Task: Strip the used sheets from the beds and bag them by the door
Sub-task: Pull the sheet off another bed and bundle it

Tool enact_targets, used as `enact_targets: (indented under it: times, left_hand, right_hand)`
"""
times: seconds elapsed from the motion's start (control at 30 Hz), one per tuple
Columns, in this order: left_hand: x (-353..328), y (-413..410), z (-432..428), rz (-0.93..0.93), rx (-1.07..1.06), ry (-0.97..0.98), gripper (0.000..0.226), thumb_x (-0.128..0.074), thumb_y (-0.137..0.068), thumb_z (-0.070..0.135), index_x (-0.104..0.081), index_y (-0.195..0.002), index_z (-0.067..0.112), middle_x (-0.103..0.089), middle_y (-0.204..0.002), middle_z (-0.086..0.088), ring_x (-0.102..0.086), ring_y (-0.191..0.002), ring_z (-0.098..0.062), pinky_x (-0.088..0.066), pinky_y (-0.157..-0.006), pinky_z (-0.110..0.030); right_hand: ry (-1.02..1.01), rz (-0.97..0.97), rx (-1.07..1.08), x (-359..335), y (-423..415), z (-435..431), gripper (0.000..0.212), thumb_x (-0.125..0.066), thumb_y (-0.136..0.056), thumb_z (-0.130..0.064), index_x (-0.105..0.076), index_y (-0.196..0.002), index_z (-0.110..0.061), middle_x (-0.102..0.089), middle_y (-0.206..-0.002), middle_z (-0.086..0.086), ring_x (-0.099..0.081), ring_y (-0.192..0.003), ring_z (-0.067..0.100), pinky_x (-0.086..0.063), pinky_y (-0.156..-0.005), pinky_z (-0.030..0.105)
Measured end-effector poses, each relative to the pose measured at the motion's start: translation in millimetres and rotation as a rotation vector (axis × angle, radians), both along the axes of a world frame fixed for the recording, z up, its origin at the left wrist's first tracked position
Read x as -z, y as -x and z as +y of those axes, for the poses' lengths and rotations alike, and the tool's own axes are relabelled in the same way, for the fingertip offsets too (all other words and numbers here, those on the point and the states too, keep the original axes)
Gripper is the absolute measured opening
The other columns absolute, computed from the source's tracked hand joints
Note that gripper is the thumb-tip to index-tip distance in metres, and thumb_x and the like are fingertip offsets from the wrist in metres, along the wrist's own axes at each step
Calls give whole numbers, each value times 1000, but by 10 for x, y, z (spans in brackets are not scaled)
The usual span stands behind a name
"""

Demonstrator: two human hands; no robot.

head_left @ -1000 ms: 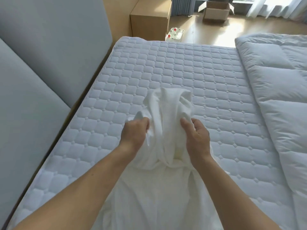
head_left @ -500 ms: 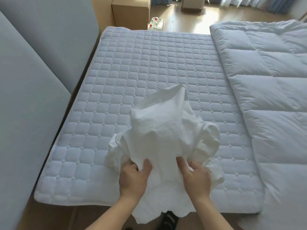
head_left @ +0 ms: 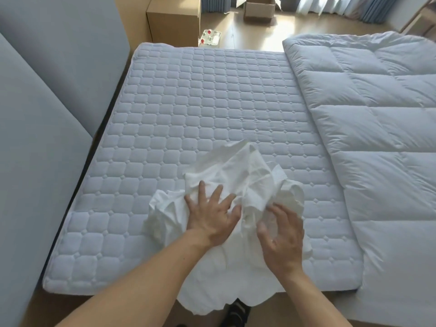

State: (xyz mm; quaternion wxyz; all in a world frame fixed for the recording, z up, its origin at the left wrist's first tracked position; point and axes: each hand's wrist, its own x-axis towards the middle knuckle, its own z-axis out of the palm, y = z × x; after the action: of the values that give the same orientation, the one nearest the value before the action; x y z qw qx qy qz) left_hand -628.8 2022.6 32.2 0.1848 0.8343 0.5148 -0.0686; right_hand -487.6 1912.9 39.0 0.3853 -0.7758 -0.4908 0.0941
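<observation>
Subject: the used sheet [head_left: 236, 180], white, lies off its fitting and bunched in a loose heap on the near part of the quilted mattress [head_left: 200, 102]. One flap hangs over the mattress's near edge toward the floor.

Left hand [head_left: 212, 215]: released, fingers straight and spread, palm pressing flat on the heap. It grasps nothing.

Right hand [head_left: 280, 237]: just beside the left, on the heap's right portion. Fingers are bent, tips on the cloth. Whether a fold is pinched between them cannot be told.

Surroundings: a puffy duvet [head_left: 377, 138] covers the mattress's right side, apart from the heap. A grey padded headboard [head_left: 47, 114] stands along the left side. Beyond the far edge, a cardboard box [head_left: 259, 8] sits on the wooden floor. No bag or door is in view.

Assessment of handling: the sheet appears light, thin and entirely limp. It will not keep a shape, and loose ends will trail and catch underfoot, particularly the hanging flap. It is not fragile, and the weave looks grippy, not slick.

Recommended hold: tuck the hanging flap up into the heap first. Then scoop with both hands from opposite sides, low against the mattress, and compress it into one bundle. A single corner grip would only let it unfurl.

Stage, as judged: this bed is stripped and bagging is not yet done.
</observation>
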Motion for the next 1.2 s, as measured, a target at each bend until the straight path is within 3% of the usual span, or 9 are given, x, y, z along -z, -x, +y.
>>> enact_targets:
  times: [0.1, 0.17, 0.23, 0.37, 0.47, 0.73, 0.87, 1.03, 1.2]
  left_hand:
    - [185, 117, -170, 35, -15, -28, 74, 6, -86, 67, -23, -150, 46, -19, -163, 8, 9, -150, -32, 1, -108, -70]
    - [268, 157, -316, 5, -26, -87, 70, -2, -91, 65, -28, -151, 41, -23, -163, 5, 5, -151, -31, 0, -110, -69]
    - [378, 207, -452, -28, -84, -113, 71, -14, -93, 65, -26, -155, 34, -17, -165, 0, 4, -152, -31, -1, -113, -68]
    - [767, 374, -759, 35, -366, 13, 100, -20, -77, 84, 15, -155, 31, 28, -162, -1, 30, -146, -31, 7, -112, -69]
    - [1082, 463, -904, 133, -488, 141, 114, -14, -65, 94, 28, -150, 32, 45, -153, 0, 42, -139, -32, -1, -110, -73]
    - [1419, 429, -637, -4, -727, 165, 125, -29, -47, 98, 34, -142, 48, 50, -149, -4, 44, -138, -28, -7, -110, -72]
    - [1463, 459, -535, -149, -868, 267, 128, -50, -40, 96, 28, -136, 65, 48, -149, 7, 38, -142, -24, -15, -111, -70]
    - [1391, 428, -398, -287, -989, 282, 115, -50, -41, 93, 13, -136, 73, 18, -162, 9, 4, -150, -29, -24, -114, -57]
    - [1245, 381, -372, -381, -982, 310, 114, -52, -42, 91, -6, -143, 65, -18, -154, 3, -38, -136, -29, -38, -105, -47]
  right_hand:
    - [28, -122, -190, -87, -41, 330, 61, -41, -92, -54, -34, -149, -37, -26, -160, -3, -14, -150, 18, -9, -118, 43]
    - [316, -189, -315, 4, -35, 510, 67, -21, -89, -72, -11, -152, -52, 0, -165, -14, 17, -150, 13, 7, -116, 51]
    - [624, -243, -356, 231, -66, 560, 75, -9, -83, -80, -1, -152, -53, 18, -162, -18, 35, -143, 13, 16, -113, 60]
    - [922, -209, -269, 774, -95, 290, 91, -13, -70, -94, 24, -144, -56, 43, -152, -14, 50, -133, 21, 26, -103, 68]
    - [948, -92, -187, 1050, -45, 80, 107, -22, -57, -103, 33, -138, -58, 53, -145, -12, 52, -131, 22, 16, -101, 76]
    - [876, 172, -112, 1381, -145, 330, 141, -61, -37, -95, 33, -136, -61, 54, -143, -15, 37, -143, 24, -7, -103, 80]
    - [896, 249, -64, 1382, -232, 437, 151, -69, -28, -90, 36, -133, -63, 50, -146, -16, 24, -148, 26, -18, -105, 78]
    - [954, 312, -63, 1323, -361, 580, 156, -70, -22, -90, 40, -129, -63, 16, -162, 3, 8, -150, 29, -23, -114, 59]
    - [979, 360, -148, 1247, -395, 642, 155, -72, -23, -86, 20, -144, -59, -19, -153, 9, -14, -145, 30, -26, -115, 47]
